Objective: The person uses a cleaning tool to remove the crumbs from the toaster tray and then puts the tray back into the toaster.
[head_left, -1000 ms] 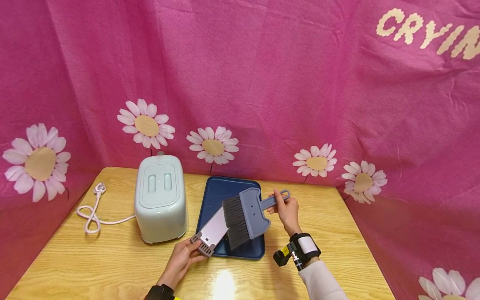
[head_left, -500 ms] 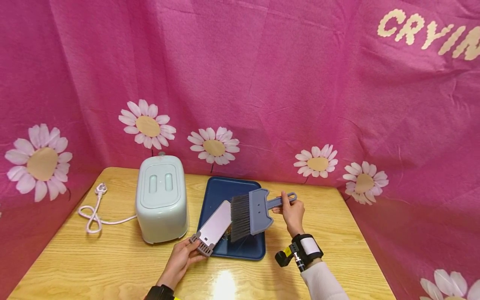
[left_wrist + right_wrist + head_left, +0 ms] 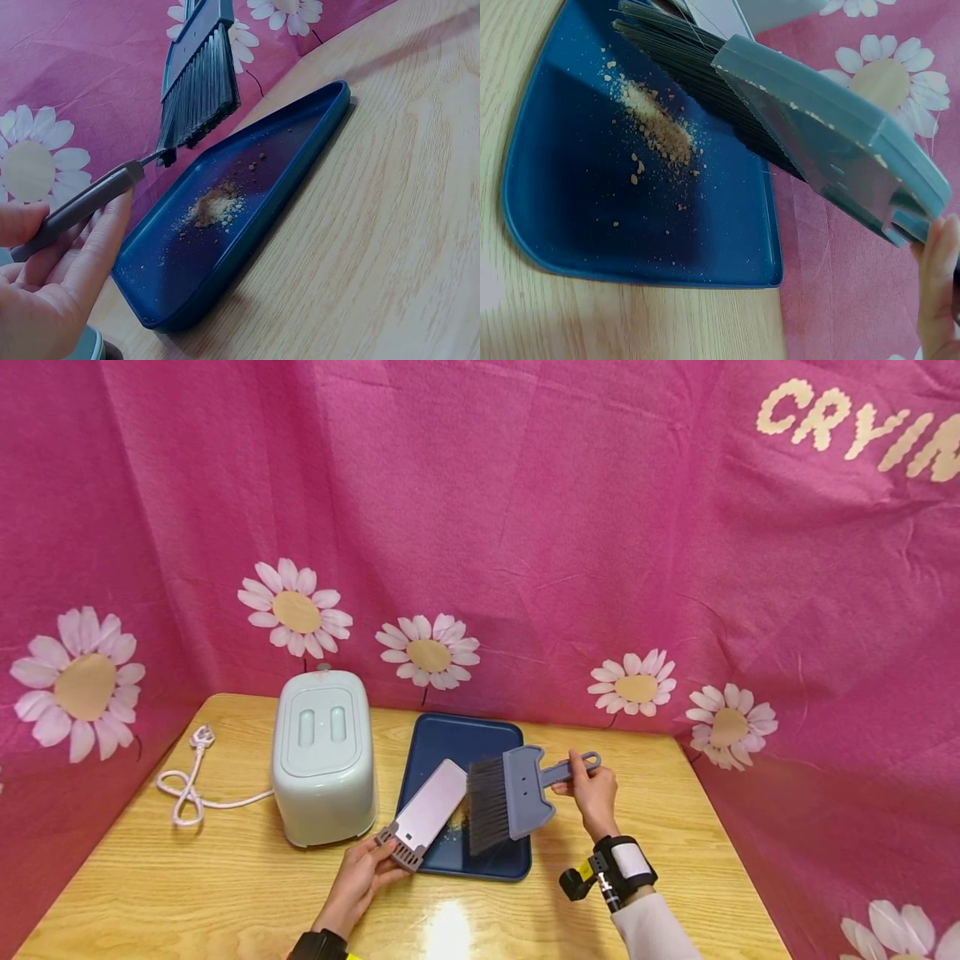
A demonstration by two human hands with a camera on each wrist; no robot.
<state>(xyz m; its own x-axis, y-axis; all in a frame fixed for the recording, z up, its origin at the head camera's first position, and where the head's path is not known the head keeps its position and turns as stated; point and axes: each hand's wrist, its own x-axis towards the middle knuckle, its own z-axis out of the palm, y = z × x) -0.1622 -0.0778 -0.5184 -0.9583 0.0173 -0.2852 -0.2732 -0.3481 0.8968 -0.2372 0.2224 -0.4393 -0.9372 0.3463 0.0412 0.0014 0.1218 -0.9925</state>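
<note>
My left hand [image 3: 356, 885] pinches the grey slotted end of a flat toaster crumb tray [image 3: 433, 803], held above the left part of a dark blue tray [image 3: 442, 739]. The right hand [image 3: 596, 795] grips the handle of a blue-grey hand brush [image 3: 528, 795] with a cat-shaped head. Its black bristles [image 3: 199, 97] hang over the blue tray, close to the crumb tray's far end. On the blue tray lies a small heap of brown and pale crumbs [image 3: 656, 124], with loose bits scattered around it. In the right wrist view, pale specks line the brush head's edge.
A pale mint toaster [image 3: 322, 760] with its lid on stands left of the blue tray. Its white cord and plug [image 3: 201, 739] lie looped at the table's left. A pink flowered cloth [image 3: 525, 527] hangs behind the wooden table [image 3: 225, 885].
The right hand has drawn the brush to the right, off the crumb tray's end, so crumbs on the blue tray now show between them. The left hand has barely moved.
</note>
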